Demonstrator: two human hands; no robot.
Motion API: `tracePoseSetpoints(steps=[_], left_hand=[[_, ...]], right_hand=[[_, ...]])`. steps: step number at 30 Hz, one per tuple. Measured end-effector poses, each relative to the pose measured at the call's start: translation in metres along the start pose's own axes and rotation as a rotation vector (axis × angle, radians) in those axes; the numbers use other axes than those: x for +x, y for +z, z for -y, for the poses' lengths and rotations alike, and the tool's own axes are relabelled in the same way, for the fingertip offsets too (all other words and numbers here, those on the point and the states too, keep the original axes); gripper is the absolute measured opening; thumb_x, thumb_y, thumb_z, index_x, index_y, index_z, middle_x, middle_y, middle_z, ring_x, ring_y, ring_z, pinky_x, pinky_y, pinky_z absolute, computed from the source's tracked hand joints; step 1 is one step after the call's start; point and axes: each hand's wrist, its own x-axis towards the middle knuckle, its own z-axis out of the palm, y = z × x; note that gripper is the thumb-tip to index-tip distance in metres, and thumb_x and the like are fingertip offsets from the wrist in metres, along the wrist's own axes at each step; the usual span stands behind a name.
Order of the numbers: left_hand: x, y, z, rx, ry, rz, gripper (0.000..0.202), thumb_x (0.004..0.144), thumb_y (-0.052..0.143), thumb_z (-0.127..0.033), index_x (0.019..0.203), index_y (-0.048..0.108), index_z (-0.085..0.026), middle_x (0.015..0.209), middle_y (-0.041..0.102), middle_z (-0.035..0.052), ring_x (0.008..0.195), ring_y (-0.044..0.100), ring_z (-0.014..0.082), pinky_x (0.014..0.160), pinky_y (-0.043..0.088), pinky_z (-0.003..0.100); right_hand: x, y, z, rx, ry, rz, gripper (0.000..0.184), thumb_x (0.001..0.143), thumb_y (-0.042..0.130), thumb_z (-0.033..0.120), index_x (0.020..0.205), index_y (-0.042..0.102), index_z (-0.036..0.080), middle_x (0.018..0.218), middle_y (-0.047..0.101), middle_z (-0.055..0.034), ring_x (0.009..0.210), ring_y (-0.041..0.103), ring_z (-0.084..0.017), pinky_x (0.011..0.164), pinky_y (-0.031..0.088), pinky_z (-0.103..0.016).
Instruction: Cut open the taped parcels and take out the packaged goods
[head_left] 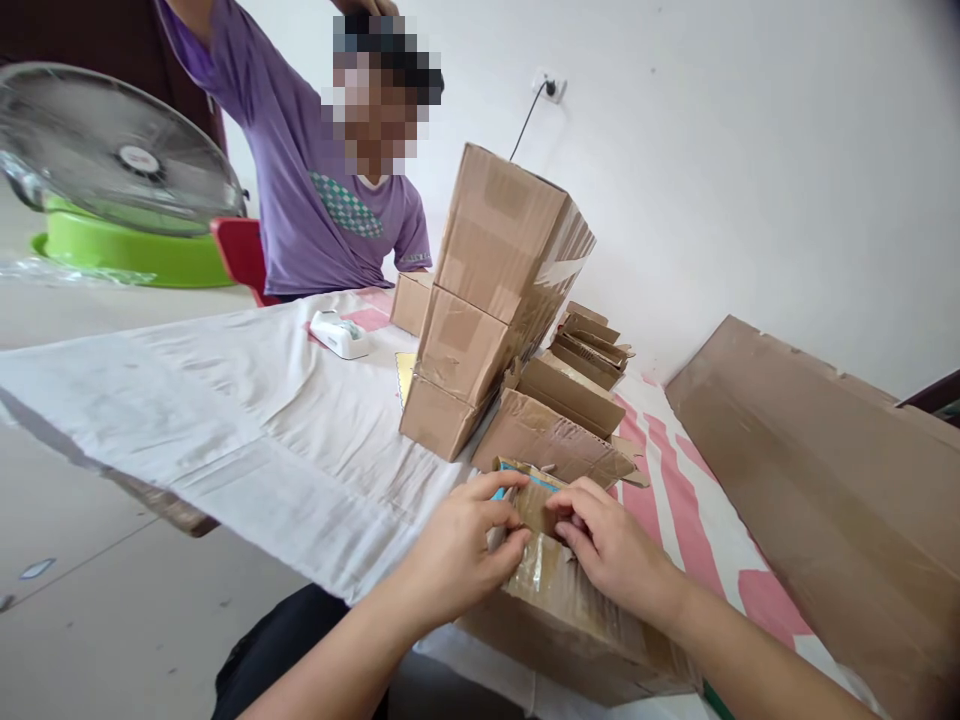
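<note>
In the head view a cardboard box [562, 640] lies on the table just in front of me, with shiny clear tape [536, 565] across its top. My left hand [480, 535] has its fingers bent around the left side of the box's end flap [534, 508], thumb and index apart on it. On the flap's right side, my right hand [611, 545] grips with curled fingers and thumb close together. A blue strip [551, 482] runs along the flap's far edge. The fingers partly hide the flap.
Beyond my hands are an open carton [551, 435], a tall stack of closed boxes [457, 340] and more opened cartons [589, 345]. A white tape dispenser [339, 335] sits on the cloth-covered table [225, 400]. A large cardboard panel [825, 460] stands at right. Across the table is a person [300, 170].
</note>
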Motion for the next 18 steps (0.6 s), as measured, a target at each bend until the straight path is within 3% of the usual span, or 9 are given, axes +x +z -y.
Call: tracePoseSetpoints(steps=[2, 9, 12, 15, 18], left_hand=[[0.0, 0.0, 0.0, 0.0, 0.004, 0.003, 0.015, 0.082, 0.059, -0.021, 0.07, 0.069, -0.021, 0.125, 0.066, 0.0084, 0.106, 0.067, 0.0282, 0.094, 0.051, 0.045], [-0.001, -0.003, -0.003, -0.027, -0.003, 0.006, 0.015, 0.081, 0.059, -0.019, 0.07, 0.069, -0.02, 0.124, 0.065, 0.008, 0.107, 0.066, 0.0251, 0.095, 0.051, 0.041], [-0.002, -0.003, -0.003, -0.042, -0.024, 0.01, 0.015, 0.082, 0.059, -0.019, 0.072, 0.069, -0.021, 0.126, 0.064, 0.0074, 0.109, 0.065, 0.0244, 0.096, 0.05, 0.04], [-0.003, -0.001, -0.001, -0.049, -0.009, 0.004, 0.013, 0.083, 0.06, -0.02, 0.074, 0.07, -0.021, 0.127, 0.062, 0.0067, 0.113, 0.063, 0.0241, 0.099, 0.049, 0.04], [-0.004, 0.001, 0.0, -0.05, 0.015, -0.004, 0.014, 0.084, 0.059, -0.02, 0.073, 0.068, -0.021, 0.129, 0.06, 0.0065, 0.115, 0.061, 0.0239, 0.1, 0.049, 0.039]], right_hand=[[0.0, 0.002, -0.001, -0.005, -0.005, -0.015, 0.021, 0.09, 0.048, 0.009, 0.103, 0.06, 0.021, 0.1, 0.059, -0.0048, 0.087, 0.06, -0.017, 0.077, 0.05, -0.032], [0.003, 0.007, -0.002, -0.031, -0.017, 0.003, 0.018, 0.091, 0.047, 0.009, 0.088, 0.06, 0.021, 0.092, 0.06, -0.0033, 0.084, 0.06, -0.017, 0.076, 0.05, -0.033], [0.001, 0.004, -0.003, -0.02, -0.028, -0.004, 0.019, 0.09, 0.05, 0.008, 0.1, 0.06, 0.021, 0.101, 0.06, -0.005, 0.091, 0.06, -0.018, 0.08, 0.052, -0.035], [-0.003, -0.005, -0.005, -0.097, -0.06, -0.002, 0.04, 0.083, 0.06, 0.005, 0.118, 0.056, 0.023, 0.118, 0.058, -0.0075, 0.11, 0.056, -0.023, 0.093, 0.05, -0.043], [-0.007, -0.018, -0.008, -0.154, -0.05, 0.074, 0.052, 0.079, 0.067, 0.007, 0.125, 0.054, 0.027, 0.129, 0.056, -0.0067, 0.121, 0.052, -0.025, 0.101, 0.046, -0.047]])
